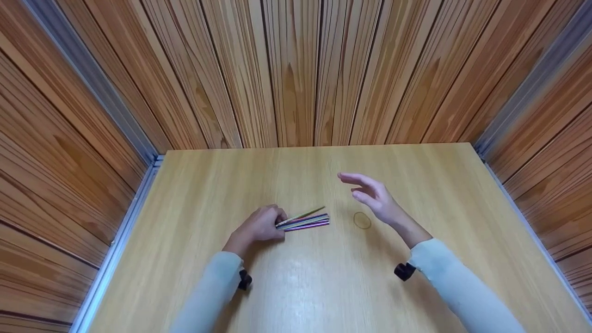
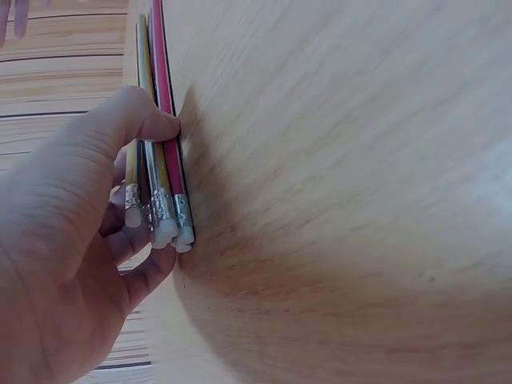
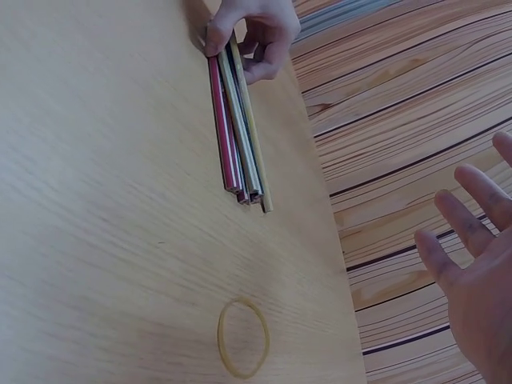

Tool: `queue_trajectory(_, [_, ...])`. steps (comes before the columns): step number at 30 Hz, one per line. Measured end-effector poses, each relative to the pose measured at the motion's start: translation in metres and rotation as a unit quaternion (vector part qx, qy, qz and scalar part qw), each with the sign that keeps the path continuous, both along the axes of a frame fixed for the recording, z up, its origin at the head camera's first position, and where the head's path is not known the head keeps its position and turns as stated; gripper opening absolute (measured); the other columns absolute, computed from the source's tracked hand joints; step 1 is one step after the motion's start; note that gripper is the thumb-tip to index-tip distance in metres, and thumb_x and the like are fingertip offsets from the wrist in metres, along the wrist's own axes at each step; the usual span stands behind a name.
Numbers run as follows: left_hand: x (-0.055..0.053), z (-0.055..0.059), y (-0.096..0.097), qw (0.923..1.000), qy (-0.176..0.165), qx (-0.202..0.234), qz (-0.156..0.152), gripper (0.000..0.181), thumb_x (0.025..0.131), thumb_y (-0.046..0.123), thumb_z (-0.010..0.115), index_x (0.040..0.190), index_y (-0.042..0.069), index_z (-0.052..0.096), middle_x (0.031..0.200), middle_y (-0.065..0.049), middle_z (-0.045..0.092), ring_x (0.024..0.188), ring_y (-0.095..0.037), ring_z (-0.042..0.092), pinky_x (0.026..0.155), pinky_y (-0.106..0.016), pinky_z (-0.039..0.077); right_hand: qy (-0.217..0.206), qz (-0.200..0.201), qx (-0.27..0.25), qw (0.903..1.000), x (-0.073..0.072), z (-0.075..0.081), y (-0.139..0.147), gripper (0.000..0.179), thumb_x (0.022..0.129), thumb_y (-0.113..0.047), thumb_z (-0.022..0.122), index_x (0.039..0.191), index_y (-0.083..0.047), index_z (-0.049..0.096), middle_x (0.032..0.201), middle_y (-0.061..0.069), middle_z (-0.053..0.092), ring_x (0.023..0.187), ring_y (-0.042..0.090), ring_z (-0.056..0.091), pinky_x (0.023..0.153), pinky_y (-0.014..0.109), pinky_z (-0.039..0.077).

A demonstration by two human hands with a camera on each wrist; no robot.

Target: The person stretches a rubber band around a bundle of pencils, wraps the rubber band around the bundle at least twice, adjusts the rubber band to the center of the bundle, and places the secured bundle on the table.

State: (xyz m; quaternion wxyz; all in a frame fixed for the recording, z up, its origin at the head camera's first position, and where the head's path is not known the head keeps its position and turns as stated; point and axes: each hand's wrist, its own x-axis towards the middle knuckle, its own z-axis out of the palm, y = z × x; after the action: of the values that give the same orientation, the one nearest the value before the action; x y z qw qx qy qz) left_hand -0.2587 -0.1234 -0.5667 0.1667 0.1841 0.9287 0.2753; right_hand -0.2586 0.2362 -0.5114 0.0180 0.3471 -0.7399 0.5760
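My left hand (image 1: pixel 264 224) grips a bundle of several pencils (image 1: pixel 306 224) low over the table, thumb on one side and fingers curled round the other. White erasers in silver ferrules (image 2: pixel 166 228) show at the hand's end of the bundle in the left wrist view. One yellow pencil (image 3: pixel 253 132) splays slightly from the rest; a red one (image 3: pixel 225 132) lies along the other side. To the right, a yellowish rubber band (image 1: pixel 362 220) lies flat as a loop on the table. My right hand (image 1: pixel 373 196) is raised near the band, fingers extended and apart, holding nothing.
The pale wooden table (image 1: pixel 296 282) is bordered by metal rails (image 1: pixel 125 222) at the sides. Wood-plank walls (image 1: pixel 296 74) rise behind it and on both sides. A small black device (image 1: pixel 404 271) is worn at the right wrist, another (image 1: pixel 245 280) at the left.
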Motion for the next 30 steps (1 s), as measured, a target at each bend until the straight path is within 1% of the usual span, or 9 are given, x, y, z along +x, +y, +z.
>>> queue_trajectory(3, [0.002,0.000,0.000,1.0000,-0.008,0.000,0.000,0.031,0.094,0.017,0.090,0.122,0.010,0.079,0.109,-0.003,0.067,0.100,-0.021,0.061,0.093,-0.037,0.052,0.001,0.003,-0.006,1.0000,0.000,0.001,-0.002,0.049,0.108,0.005,0.050,0.157,0.011,0.054,0.164,0.022,0.062,0.152,0.007,0.060,0.121,0.021,0.050])
queue_trajectory(6, [0.002,0.000,0.001,1.0000,-0.009,0.000,0.000,0.030,0.094,0.017,0.091,0.120,0.011,0.079,0.108,-0.003,0.068,0.100,-0.021,0.061,0.094,-0.038,0.053,-0.003,0.008,-0.010,0.9999,-0.001,0.002,-0.004,0.050,0.107,0.005,0.050,0.156,0.012,0.053,0.164,0.018,0.063,0.151,0.005,0.060,0.121,0.021,0.050])
queue_trajectory(9, [0.002,0.001,0.001,1.0000,-0.001,0.001,-0.004,0.029,0.093,0.014,0.091,0.119,0.010,0.079,0.108,-0.005,0.071,0.099,-0.021,0.062,0.093,-0.039,0.054,-0.006,0.011,-0.014,0.9998,-0.001,0.002,-0.006,0.049,0.108,0.005,0.049,0.156,0.013,0.053,0.163,0.019,0.063,0.151,0.004,0.060,0.121,0.021,0.049])
queue_trajectory(12, [0.001,0.001,0.003,1.0000,0.004,-0.004,-0.006,0.031,0.094,0.014,0.090,0.121,0.008,0.079,0.110,-0.006,0.072,0.100,-0.022,0.063,0.094,-0.040,0.055,-0.004,0.011,-0.020,0.9997,-0.003,-0.001,-0.008,0.049,0.108,0.005,0.048,0.155,0.014,0.053,0.162,0.021,0.064,0.151,0.005,0.061,0.121,0.020,0.049])
queue_trajectory(16, [0.000,0.002,0.005,0.9997,0.009,-0.023,-0.008,0.034,0.095,0.016,0.089,0.125,0.006,0.078,0.112,-0.007,0.070,0.100,-0.023,0.062,0.094,-0.040,0.055,-0.005,0.010,-0.027,0.9996,-0.004,-0.005,-0.010,0.048,0.109,0.006,0.046,0.155,0.014,0.053,0.162,0.012,0.066,0.150,0.006,0.061,0.120,0.020,0.049])
queue_trajectory(18, [0.000,0.002,0.006,0.9992,0.019,-0.032,-0.013,0.034,0.094,0.016,0.090,0.125,0.006,0.079,0.111,-0.008,0.070,0.099,-0.023,0.062,0.092,-0.039,0.054,-0.009,0.008,-0.026,0.9996,-0.003,-0.007,-0.011,0.048,0.109,0.005,0.046,0.155,0.014,0.053,0.162,0.013,0.066,0.150,0.007,0.062,0.120,0.020,0.050])
queue_trajectory(23, [-0.001,0.001,0.008,0.9980,0.042,-0.041,-0.023,0.033,0.092,0.017,0.092,0.120,0.005,0.079,0.107,-0.008,0.072,0.094,-0.022,0.061,0.088,-0.037,0.053,-0.020,0.002,-0.022,0.9996,-0.001,-0.009,-0.013,0.048,0.110,0.002,0.048,0.156,0.012,0.054,0.161,0.025,0.064,0.150,0.010,0.063,0.119,0.020,0.050])
queue_trajectory(28, [-0.002,0.000,0.008,0.9985,0.032,-0.041,-0.020,0.033,0.092,0.019,0.093,0.119,0.006,0.080,0.106,-0.008,0.074,0.094,-0.022,0.063,0.089,-0.038,0.053,-0.018,0.005,-0.023,0.9996,0.001,-0.010,-0.013,0.048,0.109,0.002,0.047,0.156,0.012,0.053,0.162,0.014,0.065,0.151,0.013,0.063,0.120,0.020,0.050])
queue_trajectory(30, [-0.002,0.001,0.009,0.9984,0.026,-0.047,-0.017,0.035,0.092,0.020,0.093,0.121,0.006,0.080,0.106,-0.008,0.073,0.094,-0.023,0.063,0.089,-0.038,0.054,-0.017,0.006,-0.023,0.9996,0.001,-0.011,-0.013,0.048,0.110,0.002,0.047,0.156,0.012,0.053,0.162,0.016,0.065,0.151,0.011,0.062,0.120,0.020,0.050])
